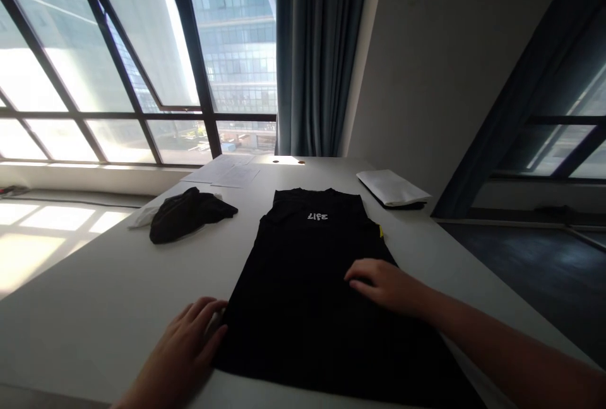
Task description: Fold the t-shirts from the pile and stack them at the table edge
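Observation:
A black shirt (312, 302) lies spread on the white table, with its neckline at the far end and small white lettering (317, 216) near the top. No sleeves show at its sides; whether they are folded under, I cannot tell. At the shirt's lower left edge is my left hand (187, 339), its fingers apart and fingertips against the fabric. My right hand (383, 286) rests on the right side of the shirt, fingers stretched out and thumb a little apart. A bit of yellow (381, 231) pokes out at the shirt's right edge.
On the white table (95, 314), a crumpled dark cloth (192, 213) lies left of the shirt over something white. Paper sheets (234, 175) are at the back left. A folded white item (395, 188) on something black sits back right. Windows and a curtain (319, 55) stand beyond.

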Demonstrator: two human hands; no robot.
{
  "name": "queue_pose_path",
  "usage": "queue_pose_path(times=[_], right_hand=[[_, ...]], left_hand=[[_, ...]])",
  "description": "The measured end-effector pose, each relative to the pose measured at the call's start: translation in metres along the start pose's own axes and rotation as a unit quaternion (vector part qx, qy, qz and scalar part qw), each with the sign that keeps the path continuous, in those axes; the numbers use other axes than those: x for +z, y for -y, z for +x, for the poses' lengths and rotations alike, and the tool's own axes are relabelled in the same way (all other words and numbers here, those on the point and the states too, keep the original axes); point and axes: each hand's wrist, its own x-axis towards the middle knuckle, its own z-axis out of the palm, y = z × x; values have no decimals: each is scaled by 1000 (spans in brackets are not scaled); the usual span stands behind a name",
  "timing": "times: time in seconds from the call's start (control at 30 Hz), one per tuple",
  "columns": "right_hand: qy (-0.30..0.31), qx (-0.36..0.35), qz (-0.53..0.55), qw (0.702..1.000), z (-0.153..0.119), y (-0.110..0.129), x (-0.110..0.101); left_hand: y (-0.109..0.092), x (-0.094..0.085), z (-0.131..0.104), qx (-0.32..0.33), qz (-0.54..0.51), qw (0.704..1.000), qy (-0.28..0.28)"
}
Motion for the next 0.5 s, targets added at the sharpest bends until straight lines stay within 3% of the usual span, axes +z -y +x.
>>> queue_pose_path(times=[0.13,0.3,0.4,0.5], right_hand=[[-99,2,-38,994,125,-8,1],[-102,86,-91,987,278,9,17],[-86,108,-95,986,346,18,30],[-63,152,-98,982,395,16,39]], left_hand=[[-29,-6,10,-89,76,992,49],[-45,-18,24,-123,72,978,151],[-39,-18,25,-118,21,982,147],[-28,-13,24,-135,-29,981,136]])
